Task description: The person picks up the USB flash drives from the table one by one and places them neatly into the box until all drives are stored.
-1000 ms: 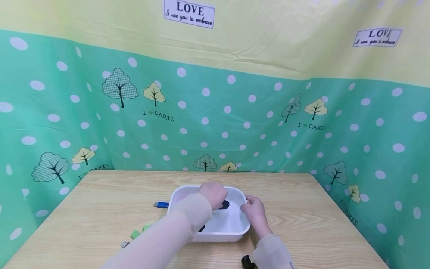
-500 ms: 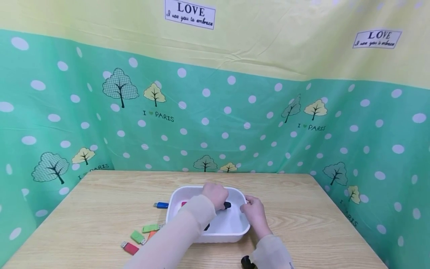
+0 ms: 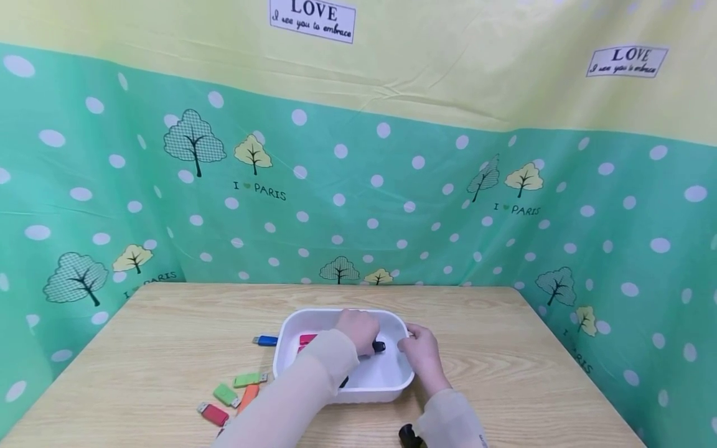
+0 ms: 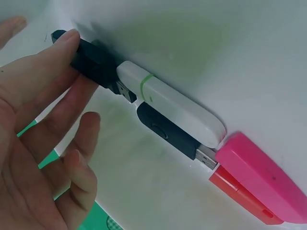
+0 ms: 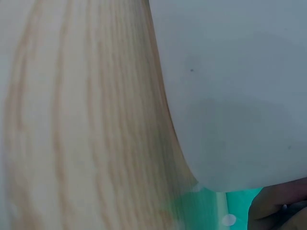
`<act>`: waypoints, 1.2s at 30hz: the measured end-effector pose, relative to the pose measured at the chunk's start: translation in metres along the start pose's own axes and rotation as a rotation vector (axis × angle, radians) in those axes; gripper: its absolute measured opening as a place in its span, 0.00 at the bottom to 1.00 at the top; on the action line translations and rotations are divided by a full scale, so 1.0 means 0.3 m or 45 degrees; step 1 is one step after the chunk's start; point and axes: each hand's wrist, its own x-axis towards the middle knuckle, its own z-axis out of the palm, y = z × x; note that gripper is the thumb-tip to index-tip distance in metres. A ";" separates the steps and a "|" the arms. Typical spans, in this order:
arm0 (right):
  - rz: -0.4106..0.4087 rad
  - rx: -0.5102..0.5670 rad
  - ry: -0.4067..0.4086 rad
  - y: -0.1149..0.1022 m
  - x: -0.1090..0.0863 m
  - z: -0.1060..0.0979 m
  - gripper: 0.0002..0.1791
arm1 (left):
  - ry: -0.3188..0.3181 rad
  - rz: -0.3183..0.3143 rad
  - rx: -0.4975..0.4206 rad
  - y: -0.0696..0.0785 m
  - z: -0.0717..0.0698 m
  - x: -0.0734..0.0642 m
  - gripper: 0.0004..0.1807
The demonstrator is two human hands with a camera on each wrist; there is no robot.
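A white plastic box (image 3: 370, 396) stands on the wooden table, and my left hand (image 3: 357, 331) reaches down inside it. Thumb and fingers of that hand pinch a black USB stick (image 4: 98, 62). The stick's metal plug lies close to a white USB stick (image 4: 175, 105) with a green line. Beside that lie a dark USB stick (image 4: 165, 130), a pink stick (image 4: 264, 177) and a red one (image 4: 244, 195), all in the box. My right hand (image 3: 426, 358) grips the box's right rim, thumb inside and fingers outside. The left sleeve hides part of the box.
Left of the box lie a blue USB stick (image 3: 266, 340), two green ones (image 3: 226, 395), an orange one (image 3: 248, 396) and a red one (image 3: 213, 414). A black object (image 3: 410, 435) shows by the right sleeve. A patterned curtain (image 3: 358, 205) hangs behind the table.
My left forearm has shifted right, uncovering more USB sticks on the table and the red-pink ones in the box. The right hand keeps its hold on the rim.
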 end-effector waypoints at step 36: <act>0.025 -0.005 -0.003 -0.002 0.000 0.006 0.28 | 0.082 0.043 -0.013 -0.003 0.042 0.000 0.10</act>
